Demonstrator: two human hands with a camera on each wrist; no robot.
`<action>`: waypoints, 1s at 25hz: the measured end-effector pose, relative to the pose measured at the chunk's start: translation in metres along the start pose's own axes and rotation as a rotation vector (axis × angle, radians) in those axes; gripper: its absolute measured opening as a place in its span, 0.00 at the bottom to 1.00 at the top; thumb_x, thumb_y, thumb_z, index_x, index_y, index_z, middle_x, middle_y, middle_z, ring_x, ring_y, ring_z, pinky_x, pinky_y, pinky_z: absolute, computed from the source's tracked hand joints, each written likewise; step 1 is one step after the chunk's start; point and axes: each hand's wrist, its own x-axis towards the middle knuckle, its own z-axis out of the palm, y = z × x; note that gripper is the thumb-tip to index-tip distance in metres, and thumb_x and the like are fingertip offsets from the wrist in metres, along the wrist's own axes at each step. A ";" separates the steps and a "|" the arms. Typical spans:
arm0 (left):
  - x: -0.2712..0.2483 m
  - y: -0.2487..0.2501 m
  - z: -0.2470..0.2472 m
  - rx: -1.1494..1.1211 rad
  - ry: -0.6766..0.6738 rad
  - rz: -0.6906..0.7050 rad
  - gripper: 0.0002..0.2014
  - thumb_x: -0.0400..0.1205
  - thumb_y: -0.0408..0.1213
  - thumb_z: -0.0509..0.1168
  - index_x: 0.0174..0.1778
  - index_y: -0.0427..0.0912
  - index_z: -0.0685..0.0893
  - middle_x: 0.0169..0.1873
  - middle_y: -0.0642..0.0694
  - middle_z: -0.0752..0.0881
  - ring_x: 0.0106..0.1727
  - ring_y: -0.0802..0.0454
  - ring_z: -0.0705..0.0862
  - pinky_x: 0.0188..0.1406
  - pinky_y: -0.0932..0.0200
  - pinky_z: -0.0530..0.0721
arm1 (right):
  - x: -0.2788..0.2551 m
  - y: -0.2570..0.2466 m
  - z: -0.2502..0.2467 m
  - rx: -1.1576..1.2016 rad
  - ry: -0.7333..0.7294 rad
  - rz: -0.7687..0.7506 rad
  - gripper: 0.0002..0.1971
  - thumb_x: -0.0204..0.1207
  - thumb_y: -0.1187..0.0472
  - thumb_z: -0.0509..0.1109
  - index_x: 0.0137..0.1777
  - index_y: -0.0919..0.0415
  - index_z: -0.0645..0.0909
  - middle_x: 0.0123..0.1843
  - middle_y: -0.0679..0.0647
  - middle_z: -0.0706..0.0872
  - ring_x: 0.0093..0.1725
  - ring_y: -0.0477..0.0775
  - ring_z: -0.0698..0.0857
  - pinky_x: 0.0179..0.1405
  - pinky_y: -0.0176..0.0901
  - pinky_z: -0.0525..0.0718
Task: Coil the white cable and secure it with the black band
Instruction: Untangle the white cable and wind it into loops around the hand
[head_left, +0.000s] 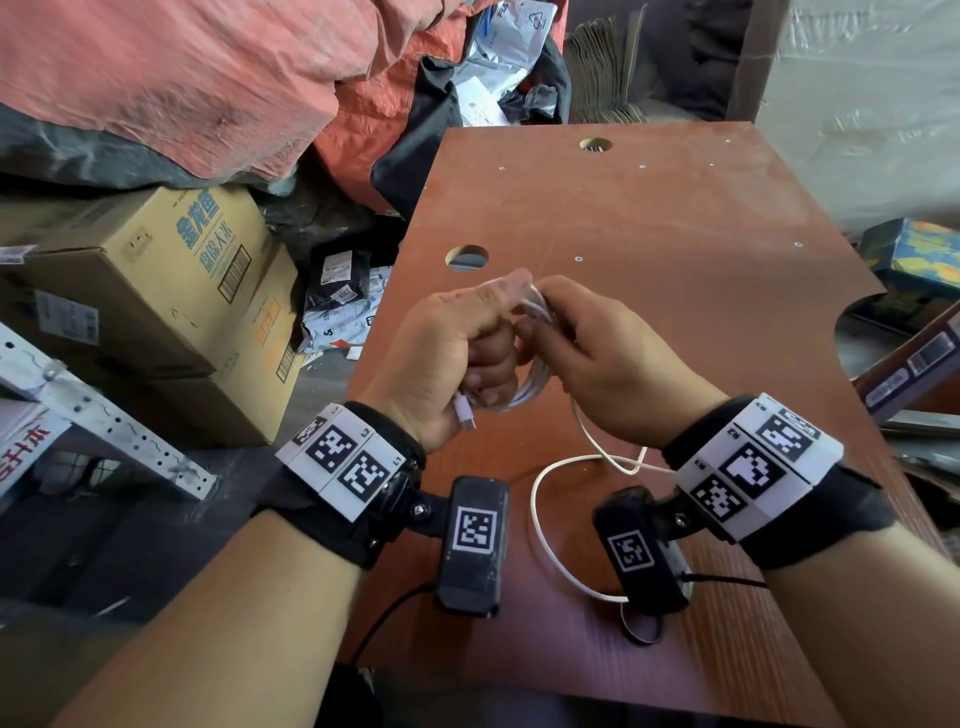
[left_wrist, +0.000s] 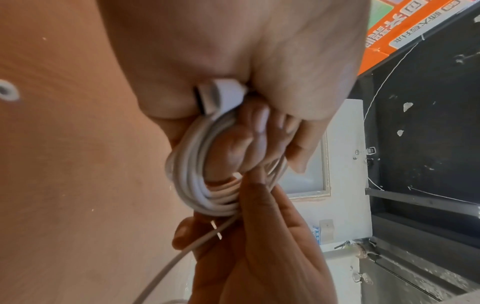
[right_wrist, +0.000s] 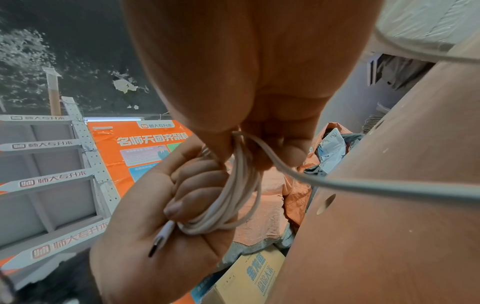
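Your left hand (head_left: 457, 348) has its fingers curled round the loops of the white cable (head_left: 524, 384), which sits just above the centre of the head view, with the cable's connector (head_left: 464, 414) poking out below the palm; your right hand (head_left: 597, 353) pinches the top of the same bundle between thumb and fingertips. The loose tail (head_left: 540, 519) runs down from the coil and loops across the board in the lower middle of the frame, so by my reading you are still winding. Feed each new turn flat against the last, keep the left grip snug so the loops do not spring apart, and let the right hand slide along the tail instead of dragging it, since the slack crosses itself near your right wrist and could kink. I cannot find the black band in any view; locate it before you let go. You are working over a reddish-brown wooden board (head_left: 675, 234) with two round holes (head_left: 466, 256) toward its upper part. Cardboard boxes (head_left: 171, 291) stack at the left edge, an orange tarp (head_left: 182, 78) fills the upper left, and a white perforated metal rack (head_left: 104, 415) sits at the lower left.
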 end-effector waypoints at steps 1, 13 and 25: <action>0.000 0.002 0.000 -0.029 0.024 0.005 0.26 0.85 0.44 0.63 0.25 0.46 0.57 0.17 0.50 0.55 0.15 0.54 0.54 0.18 0.62 0.54 | -0.001 0.000 -0.001 0.029 -0.001 0.003 0.04 0.84 0.57 0.65 0.55 0.56 0.78 0.34 0.43 0.84 0.32 0.41 0.82 0.35 0.45 0.79; 0.001 0.017 -0.018 -0.441 0.194 0.061 0.27 0.85 0.47 0.62 0.19 0.49 0.65 0.17 0.54 0.64 0.14 0.61 0.61 0.08 0.69 0.61 | -0.004 0.004 -0.009 -0.026 -0.165 0.117 0.08 0.86 0.54 0.63 0.51 0.51 0.84 0.30 0.51 0.87 0.24 0.50 0.85 0.34 0.48 0.85; 0.002 0.012 -0.006 -0.387 0.194 0.122 0.27 0.88 0.53 0.56 0.25 0.42 0.69 0.60 0.27 0.87 0.61 0.35 0.88 0.61 0.42 0.87 | -0.009 -0.003 -0.011 -0.210 -0.303 0.085 0.12 0.83 0.56 0.62 0.46 0.56 0.87 0.29 0.49 0.89 0.30 0.42 0.85 0.48 0.47 0.85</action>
